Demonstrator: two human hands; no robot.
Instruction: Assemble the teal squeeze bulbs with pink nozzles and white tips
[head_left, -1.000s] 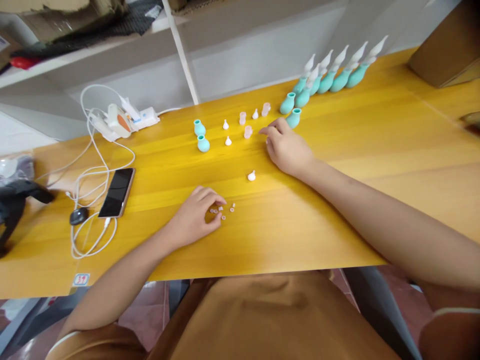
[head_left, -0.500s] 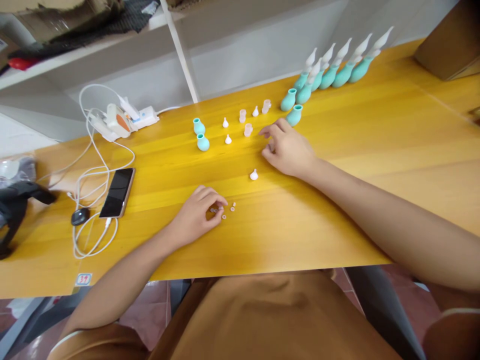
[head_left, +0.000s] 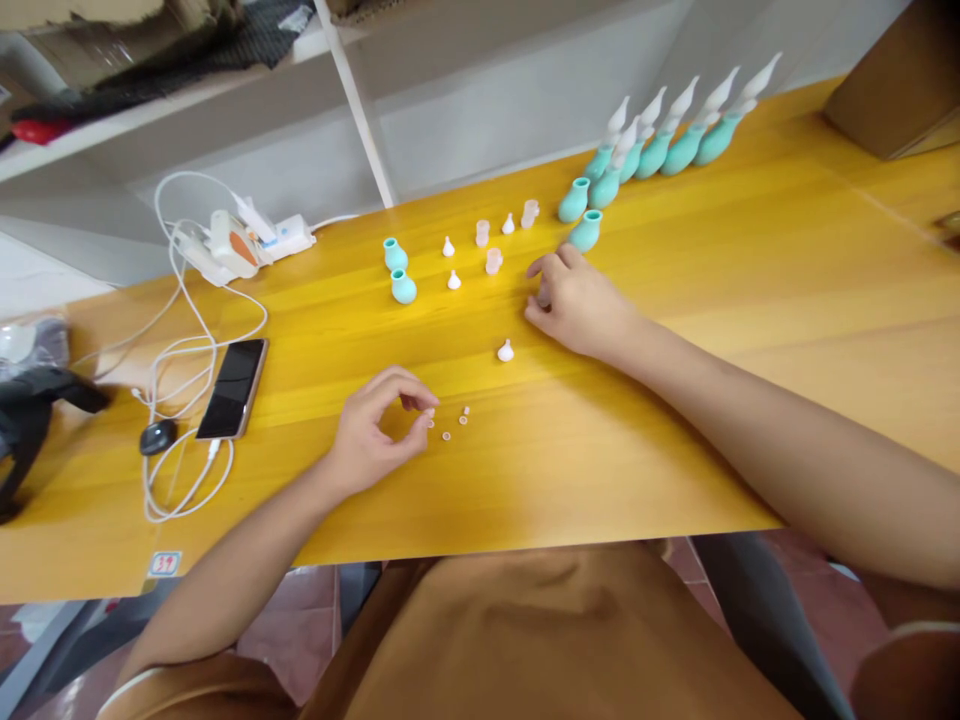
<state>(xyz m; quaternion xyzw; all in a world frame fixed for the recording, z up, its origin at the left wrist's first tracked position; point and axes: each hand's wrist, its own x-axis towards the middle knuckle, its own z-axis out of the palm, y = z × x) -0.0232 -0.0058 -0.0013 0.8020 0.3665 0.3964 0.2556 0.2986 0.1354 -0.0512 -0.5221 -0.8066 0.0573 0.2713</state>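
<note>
My left hand [head_left: 375, 428] hovers just above the yellow table [head_left: 675, 330], thumb and forefinger pinched on a tiny pale piece that I cannot name. Two small rings [head_left: 454, 428] lie right of its fingertips. My right hand [head_left: 581, 300] rests on the table with its fingers curled; something pale shows under them, unclear what. A white nozzle tip [head_left: 505, 351] lies just left of it, and a teal bulb [head_left: 585, 230] stands just beyond it. Farther left are two teal bulbs [head_left: 399, 271], more white tips [head_left: 451, 264] and pink caps [head_left: 493, 261].
A row of assembled teal bulbs with white nozzles [head_left: 675, 135] stands at the back right. A phone [head_left: 232, 373], white cables [head_left: 187, 340], a power strip [head_left: 247, 240] and a small black item [head_left: 156, 436] lie at the left. A cardboard box [head_left: 892, 80] sits far right.
My left hand has lifted off the small rings and now pinches its fingertips together. My right hand has drawn back slightly toward me and curled more.
</note>
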